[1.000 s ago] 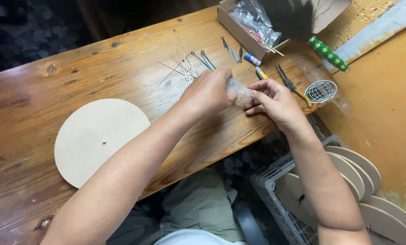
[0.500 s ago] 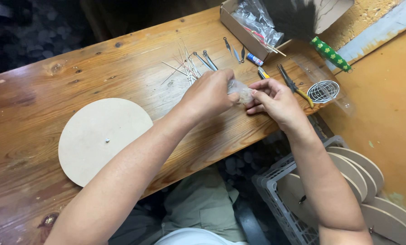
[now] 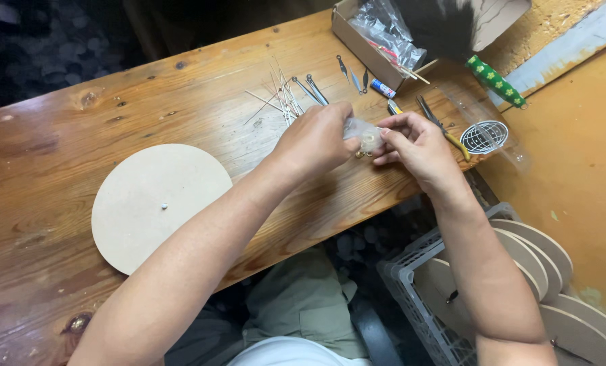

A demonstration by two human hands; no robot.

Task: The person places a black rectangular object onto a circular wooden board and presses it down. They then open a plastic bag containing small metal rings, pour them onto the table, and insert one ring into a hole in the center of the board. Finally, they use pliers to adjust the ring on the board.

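Above wooden worktop [image 3: 181, 102], left hand [image 3: 316, 139] and right hand [image 3: 418, 146] pinching small clear plastic bag [image 3: 365, 133] together, round board [image 3: 157, 203] nearby

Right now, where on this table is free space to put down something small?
Bare wood lies left of the round board and between it and the thin sticks. Around the hands, near the cardboard box and pliers, it is crowded.

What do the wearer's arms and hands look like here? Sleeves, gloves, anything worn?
Both forearms are bare to past the elbow, with no sleeves in view. The left hand and right hand wear no gloves. No watch, bracelet or ring shows on either. Fingernails look short and plain.
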